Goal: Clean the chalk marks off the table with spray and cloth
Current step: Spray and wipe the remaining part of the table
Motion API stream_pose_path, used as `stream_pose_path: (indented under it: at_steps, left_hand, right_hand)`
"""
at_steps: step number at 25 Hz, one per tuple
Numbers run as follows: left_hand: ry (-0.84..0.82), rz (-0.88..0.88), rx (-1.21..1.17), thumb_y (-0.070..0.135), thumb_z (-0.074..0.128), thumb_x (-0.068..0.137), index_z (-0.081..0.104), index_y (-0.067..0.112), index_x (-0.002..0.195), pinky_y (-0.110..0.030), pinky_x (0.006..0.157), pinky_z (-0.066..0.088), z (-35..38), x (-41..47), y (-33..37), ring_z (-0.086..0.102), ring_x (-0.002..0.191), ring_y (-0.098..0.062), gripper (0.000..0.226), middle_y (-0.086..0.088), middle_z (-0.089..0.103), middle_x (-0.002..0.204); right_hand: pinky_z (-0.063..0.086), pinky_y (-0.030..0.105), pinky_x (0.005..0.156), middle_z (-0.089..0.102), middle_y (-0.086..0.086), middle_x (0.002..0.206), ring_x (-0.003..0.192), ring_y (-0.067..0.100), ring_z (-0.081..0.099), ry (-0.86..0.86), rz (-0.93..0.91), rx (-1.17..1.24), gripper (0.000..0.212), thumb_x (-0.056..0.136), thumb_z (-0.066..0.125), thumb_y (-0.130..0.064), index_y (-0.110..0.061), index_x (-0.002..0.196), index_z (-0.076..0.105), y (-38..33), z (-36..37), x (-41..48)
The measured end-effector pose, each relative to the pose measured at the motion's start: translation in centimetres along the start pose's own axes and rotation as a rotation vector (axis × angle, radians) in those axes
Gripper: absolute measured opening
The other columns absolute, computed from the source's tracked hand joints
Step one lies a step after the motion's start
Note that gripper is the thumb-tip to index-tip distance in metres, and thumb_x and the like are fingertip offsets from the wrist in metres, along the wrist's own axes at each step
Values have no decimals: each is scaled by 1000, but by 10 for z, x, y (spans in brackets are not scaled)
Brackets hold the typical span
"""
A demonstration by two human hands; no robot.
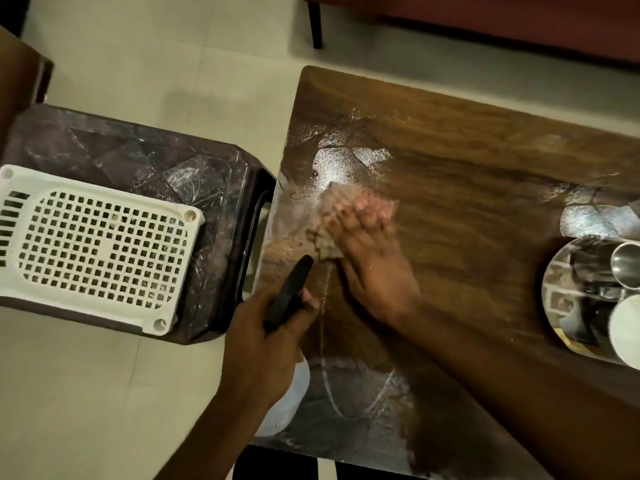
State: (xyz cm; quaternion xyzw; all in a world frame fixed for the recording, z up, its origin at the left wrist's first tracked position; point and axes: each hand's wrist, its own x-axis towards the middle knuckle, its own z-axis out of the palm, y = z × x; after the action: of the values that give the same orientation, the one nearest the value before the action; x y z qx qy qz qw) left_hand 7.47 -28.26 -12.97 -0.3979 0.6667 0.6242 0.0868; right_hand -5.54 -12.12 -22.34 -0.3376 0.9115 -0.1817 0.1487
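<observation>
My left hand [263,344] is curled round the neck of the spray bottle [289,296]. Its black head points to 1 o'clock, toward the cloth, and its pale body hangs below my palm over the tabletop's [467,161] left edge. The nozzle tip sits just beside the cloth's near corner.

My right hand [367,251] lies on the cloth [330,209], fingers stretched out and pressing it flat on the wood. The hand is blurred, so I cannot tell more about the grip. The cloth is a small pale, checked rag near the left edge of the tabletop, and the wood around it shines wet.

Chalk marks show in three places:
- A scribbled patch [349,157] lies at 12 o'clock from the cloth.
- A curved outline [353,393] lies at 6 o'clock, near the front edge.
- Another patch [595,216] lies at 3 o'clock, well apart from the cloth.

Just below that far patch, a steel tray [561,299] carries a steel cup [627,265] and a white cup [627,327] at its right side.

At 9 o'clock from the tabletop stands a dark stool [173,168], also smeared with chalk. A white basket [97,244] lies on it with its grid face up.
</observation>
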Motion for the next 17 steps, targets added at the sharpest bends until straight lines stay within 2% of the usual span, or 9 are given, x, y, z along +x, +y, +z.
stream_pose_path:
  at_steps: [3, 4, 5, 7, 10, 12, 13, 15, 17]
  left_hand:
    - [5, 12, 21, 38, 77, 80, 84, 29, 98, -42, 70, 51, -7, -6, -6, 64, 61, -13, 21, 5, 73, 65]
    - [9, -2, 21, 38, 76, 79, 84, 29, 99, -39, 70, 50, -9, -8, -8, 64, 59, -10, 23, 7, 72, 63]
    - [14, -15, 9, 38, 76, 78, 84, 29, 97, -38, 70, 50, -11, -8, -10, 64, 57, -8, 22, 7, 72, 62]
    - [42, -48, -5, 40, 78, 76, 84, 31, 86, -39, 69, 52, -15, -8, -13, 67, 58, -14, 15, -2, 74, 66]
    - [65, -61, -15, 43, 80, 74, 82, 32, 81, -50, 74, 56, -21, -9, -16, 69, 65, -19, 14, -3, 78, 74]
    - [60, -47, -34, 43, 80, 75, 83, 31, 84, -57, 78, 57, -25, -10, -18, 70, 70, -22, 15, 0, 80, 80]
    - [65, -37, -35, 44, 81, 74, 83, 33, 85, -55, 79, 57, -27, -10, -18, 72, 74, -22, 16, 1, 81, 83]
    - [80, -17, -50, 50, 80, 71, 83, 35, 87, -50, 76, 57, -31, -11, -19, 73, 75, -22, 22, 2, 82, 86]
    - [74, -3, -51, 56, 77, 69, 84, 35, 89, -47, 69, 55, -34, -12, -19, 69, 65, -20, 30, -1, 81, 81]
  right_hand:
    - [18, 57, 132, 38, 4, 172, 165, 30, 19, -304, -709, -41, 55, 108, 57, -31, -22, 161, 46, -9, 7, -31]
    - [24, 58, 130, 43, 6, 169, 164, 31, 26, -371, -874, -40, 52, 107, 59, -28, -19, 158, 51, -5, 1, -24]
    - [28, 58, 129, 45, 8, 168, 162, 33, 30, -403, -957, -67, 51, 107, 60, -24, -17, 157, 52, 1, -7, -10]
    - [21, 56, 133, 36, 10, 173, 163, 34, 25, -395, -834, -144, 58, 107, 56, -20, -18, 163, 43, 10, -19, 29]
    - [-1, 45, 135, 24, 6, 177, 167, 30, 12, -141, -332, -113, 61, 111, 44, -30, -24, 169, 29, 10, -33, 90]
    - [-2, 48, 135, 21, 3, 178, 167, 28, 7, -36, -53, -24, 61, 111, 38, -35, -29, 170, 24, -12, -27, 110]
    - [-2, 49, 136, 21, 2, 178, 168, 28, 5, -16, 7, 17, 61, 111, 38, -34, -29, 170, 24, -24, -21, 108]
    - [2, 54, 135, 23, 4, 178, 167, 30, 5, -52, -101, 25, 62, 109, 45, -30, -26, 169, 28, -45, -2, 76]
    - [16, 56, 133, 30, 5, 175, 167, 31, 12, -245, -400, -40, 61, 106, 60, -33, -25, 163, 42, -58, 14, 22]
